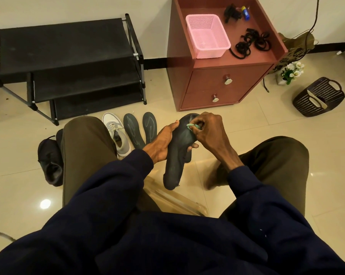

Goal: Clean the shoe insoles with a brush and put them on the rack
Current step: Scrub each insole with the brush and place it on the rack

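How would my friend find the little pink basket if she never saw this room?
Look for the reddish-brown cabinet with two drawers against the wall, right of the black shoe rack. On its top, at the left, sits the pink plastic mesh basket. It's the only pink thing; its neighbours are tangled black cords.

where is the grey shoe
In the head view, left of centre, the grey shoe lies on the floor between the left knee and an insole.
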`<state>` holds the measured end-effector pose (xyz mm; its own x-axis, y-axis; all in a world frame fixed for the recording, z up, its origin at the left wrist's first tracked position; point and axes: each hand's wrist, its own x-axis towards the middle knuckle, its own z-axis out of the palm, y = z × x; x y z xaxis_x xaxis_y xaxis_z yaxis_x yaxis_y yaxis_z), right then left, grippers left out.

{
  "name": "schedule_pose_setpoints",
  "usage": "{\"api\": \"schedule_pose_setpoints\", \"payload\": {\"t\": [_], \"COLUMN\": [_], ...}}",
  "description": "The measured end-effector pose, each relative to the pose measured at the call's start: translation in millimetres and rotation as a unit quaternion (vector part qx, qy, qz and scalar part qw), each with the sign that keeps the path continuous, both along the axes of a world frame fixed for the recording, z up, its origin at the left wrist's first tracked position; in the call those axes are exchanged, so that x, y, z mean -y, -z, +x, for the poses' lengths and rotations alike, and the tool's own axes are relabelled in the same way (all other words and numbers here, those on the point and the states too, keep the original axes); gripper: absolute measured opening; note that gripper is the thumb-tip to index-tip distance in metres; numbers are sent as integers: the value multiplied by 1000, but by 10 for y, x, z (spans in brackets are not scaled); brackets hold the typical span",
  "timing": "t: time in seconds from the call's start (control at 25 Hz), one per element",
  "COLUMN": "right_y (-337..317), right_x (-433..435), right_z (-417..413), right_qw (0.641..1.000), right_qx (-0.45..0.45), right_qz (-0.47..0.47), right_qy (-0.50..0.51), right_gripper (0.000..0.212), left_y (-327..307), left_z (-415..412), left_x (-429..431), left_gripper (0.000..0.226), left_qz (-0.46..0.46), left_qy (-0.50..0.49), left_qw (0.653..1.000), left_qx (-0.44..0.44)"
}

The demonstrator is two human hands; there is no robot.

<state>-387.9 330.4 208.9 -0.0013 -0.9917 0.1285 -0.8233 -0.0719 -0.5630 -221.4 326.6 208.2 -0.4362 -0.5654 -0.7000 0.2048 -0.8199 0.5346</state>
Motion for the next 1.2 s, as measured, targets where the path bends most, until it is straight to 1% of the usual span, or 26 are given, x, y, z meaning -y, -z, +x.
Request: {"api": "schedule_pose_setpoints", "payload": {"t": [0.04, 0.08, 0.12, 0.2, 0.24, 0.32, 0.4, 0.56, 0.68, 0.76, 0.8, 0.92, 1.0, 1.08, 1.12, 1.2], "right_y": [8, -16, -48, -87, -80, -48, -16, 39, 63, 60, 58, 73, 104, 99, 86, 59], "right_x": [-2, -29, -67, -129, -128, -71, -11, -34, -73, -62, -52, -59, -65, -72, -81, -111], "right_z": [11, 52, 112, 209, 218, 153, 30, -25, 18, 11, 8, 23, 40, 67, 91, 160], "right_qw": [1000, 1000, 997, 983, 982, 990, 997, 996, 999, 1000, 1000, 999, 997, 998, 998, 992], "right_qx": [0, 19, 49, 74, 69, 75, 62, 84, 33, 5, -3, -36, -64, -55, -42, -10], "right_qz": [-9, 6, 43, 124, 129, 94, 40, 9, -24, -27, -19, 4, 6, 4, 10, 44], "right_qy": [-1, -21, -50, -113, -121, -70, -11, 26, 4, -14, -21, -39, -34, -30, -48, -118], "right_gripper": [5, 5, 5, 6, 6, 8, 11, 13, 9, 6, 8, 29, 34, 27, 22, 13], "left_y": [2, -11, 5, 43, 44, 31, 1, -20, -19, -12, 6, 61, 69, 72, 81, 92], "left_z": [5, 12, 21, 31, 31, 25, 13, 12, 13, 20, 25, 32, 24, 19, 25, 35], "left_x": [8, 14, 22, 30, 27, 19, 10, 9, 2, 4, 14, 46, 53, 47, 50, 56], "left_gripper": [46, 46, 47, 49, 49, 51, 47, 46, 47, 47, 46, 45, 43, 41, 42, 44], "left_qz": [0, 2, 3, 3, 4, 9, 12, 15, 17, 17, 18, 22, 25, 24, 24, 20], "left_qy": [-3, -9, -14, -23, -26, -25, -22, -8, -10, -17, -24, -39, -46, -45, -43, -29], "left_qw": [1000, 1000, 1000, 999, 999, 1000, 1000, 1000, 999, 1000, 999, 999, 999, 999, 999, 999], "left_qx": [2, 4, 7, 22, 28, 15, -1, -23, -28, -17, -9, -3, -7, 0, 5, 12]}}
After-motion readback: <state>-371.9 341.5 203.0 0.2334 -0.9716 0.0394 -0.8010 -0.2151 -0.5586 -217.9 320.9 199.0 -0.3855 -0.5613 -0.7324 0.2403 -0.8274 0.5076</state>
